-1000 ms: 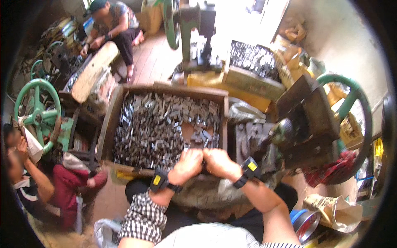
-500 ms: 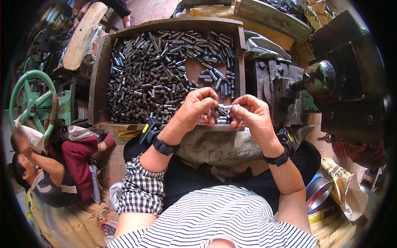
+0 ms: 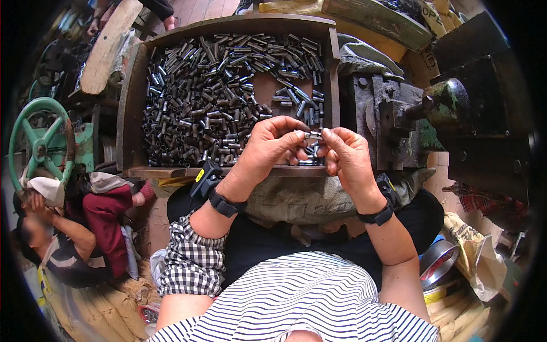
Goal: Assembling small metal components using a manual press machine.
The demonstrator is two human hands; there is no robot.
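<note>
Both my hands are above the near right part of a wooden tray (image 3: 231, 172) that is heaped with small metal sleeves (image 3: 213, 102). One short, shiny metal sleeve (image 3: 313, 135) is held level between them. My left hand (image 3: 276, 142) pinches its left end between thumb and forefinger, the other fingers curled. At its right end, my right hand (image 3: 345, 149) grips with thumb and forefinger. A few more bright sleeves (image 3: 310, 115) lie in the tray just beyond my fingertips. The curled fingers hide whether either hand holds other pieces.
Close on the right stands a dark, greasy machine (image 3: 393, 114) with a rounded spindle (image 3: 450, 102). A green handwheel (image 3: 41, 145) is at the left, with a seated person (image 3: 74, 245) below it. Grey sacking (image 3: 296, 199) hangs under the tray's near edge. A metal bowl (image 3: 439, 262) sits low right.
The metal sleeve has come up level between both hands, and my left thumb and forefinger now pinch its left end. At the left, the seated person's head and arm have shifted.
</note>
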